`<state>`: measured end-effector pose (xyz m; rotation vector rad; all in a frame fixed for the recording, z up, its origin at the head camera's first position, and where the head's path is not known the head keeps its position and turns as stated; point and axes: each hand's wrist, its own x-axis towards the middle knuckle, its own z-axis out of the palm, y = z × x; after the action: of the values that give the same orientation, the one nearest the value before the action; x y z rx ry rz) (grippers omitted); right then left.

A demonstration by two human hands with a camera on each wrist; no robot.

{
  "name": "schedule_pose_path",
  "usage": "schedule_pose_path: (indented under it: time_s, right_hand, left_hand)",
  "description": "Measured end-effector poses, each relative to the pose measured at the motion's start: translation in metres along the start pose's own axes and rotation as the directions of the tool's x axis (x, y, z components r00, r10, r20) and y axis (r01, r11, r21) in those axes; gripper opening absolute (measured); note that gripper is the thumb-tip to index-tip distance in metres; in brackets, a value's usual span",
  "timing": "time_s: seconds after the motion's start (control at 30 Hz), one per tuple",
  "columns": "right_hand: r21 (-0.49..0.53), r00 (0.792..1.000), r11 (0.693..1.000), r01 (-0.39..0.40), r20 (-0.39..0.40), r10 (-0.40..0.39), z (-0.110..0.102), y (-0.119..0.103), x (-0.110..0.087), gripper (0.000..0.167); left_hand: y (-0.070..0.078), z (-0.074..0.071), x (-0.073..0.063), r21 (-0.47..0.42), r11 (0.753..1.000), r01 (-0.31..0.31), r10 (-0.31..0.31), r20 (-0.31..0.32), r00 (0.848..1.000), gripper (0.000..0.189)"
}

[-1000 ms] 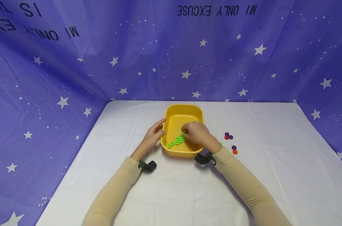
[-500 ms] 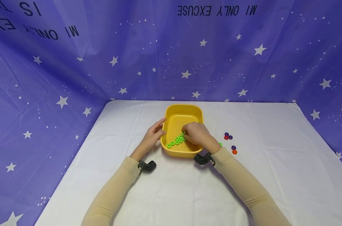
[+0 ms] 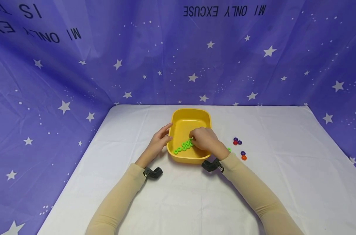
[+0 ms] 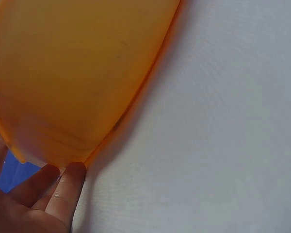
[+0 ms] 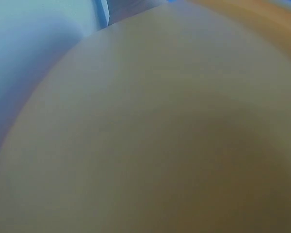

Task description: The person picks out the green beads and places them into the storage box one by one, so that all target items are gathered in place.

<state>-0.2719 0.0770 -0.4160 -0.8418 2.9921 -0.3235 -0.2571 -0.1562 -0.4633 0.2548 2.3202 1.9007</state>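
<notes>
In the head view, a yellow rectangular tub [image 3: 189,160] with rounded corners stands at the middle of the table. On its floor lie several green ring-shaped beads [image 3: 184,148], in slanting rows. My left hand [image 3: 156,142] rests its fingers against the tub's outer left wall; the left wrist view shows the fingertips [image 4: 73,170] touching that wall. My right hand [image 3: 205,138] is inside the tub, fingers curled down over the far end of the beads, pinching a green bead [image 3: 190,139] mostly covered by the fingers. A blurred close surface fills most of the right wrist view.
Right of the tub, loose beads lie on the white cloth [image 3: 283,182]: purple [image 3: 239,142], red [image 3: 235,143] and orange [image 3: 244,158] ones. A green bead [image 3: 229,149] shows beside the right wrist. A purple starry curtain [image 3: 166,58] hangs behind and at the sides.
The green bead at my right fingertips has shifted slightly towards me, closer to the others. My left hand and the tub stay in place.
</notes>
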Motion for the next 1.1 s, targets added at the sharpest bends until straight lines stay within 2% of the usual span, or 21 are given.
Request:
schedule_pose_path:
  time_s: [0.43,0.7,0.83,0.97,1.1]
  right_hand:
    - [0.006,1.000,1.000,0.015,-0.025,-0.015,-0.001,0.000,0.000,0.023]
    - [0.064,0.998,0.997,0.037,-0.050,-0.034,-0.002,0.002,0.000,0.023]
    - [0.145,0.997,0.987,0.062,-0.056,-0.055,-0.004,0.006,-0.002,0.026]
    - [0.257,0.995,0.963,0.085,-0.073,-0.068,-0.009,0.009,-0.006,0.028]
    - [0.307,0.991,0.947,0.097,-0.113,-0.065,-0.017,0.014,-0.012,0.029]
  left_hand:
    - [0.001,-0.002,0.000,-0.003,1.000,-0.008,0.008,0.010,1.000,0.065]
    - [0.000,0.000,0.000,-0.008,1.000,-0.002,0.002,-0.001,1.000,0.066]
    - [-0.003,0.001,0.002,-0.001,1.000,0.000,0.000,-0.004,1.000,0.065]
    - [-0.005,0.001,0.002,0.001,1.000,0.005,-0.005,-0.003,1.000,0.065]
    - [-0.004,0.000,0.001,0.002,1.000,0.006,-0.006,-0.010,1.000,0.064]
